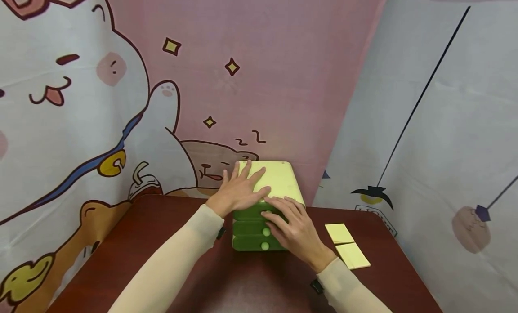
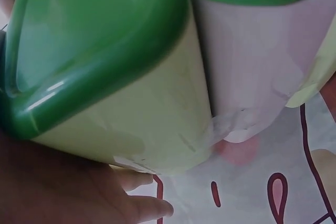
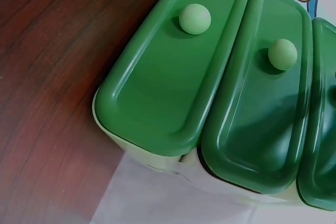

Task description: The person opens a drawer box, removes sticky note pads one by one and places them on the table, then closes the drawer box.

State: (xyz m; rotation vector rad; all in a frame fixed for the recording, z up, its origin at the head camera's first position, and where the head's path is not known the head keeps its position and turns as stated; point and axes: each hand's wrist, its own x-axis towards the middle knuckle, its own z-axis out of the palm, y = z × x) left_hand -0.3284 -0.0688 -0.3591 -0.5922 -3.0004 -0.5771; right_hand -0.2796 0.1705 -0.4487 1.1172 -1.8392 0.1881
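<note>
While left hand (image 1: 238, 191) touches drawer box (image 1: 280, 180) | yellow notes (image 1: 340, 234): head view only

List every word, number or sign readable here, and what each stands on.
"z Z": on the pink backdrop, above the drawn sleeping animal.
Framed lettering, grey backdrop at right: too small and blurred to read.
Drawer unit, yellow pads: no lettering visible.

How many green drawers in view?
3, stacked in one unit: top drawer, partly covered; middle drawer; bottom drawer, nearest the table. No others appear hidden.
</note>
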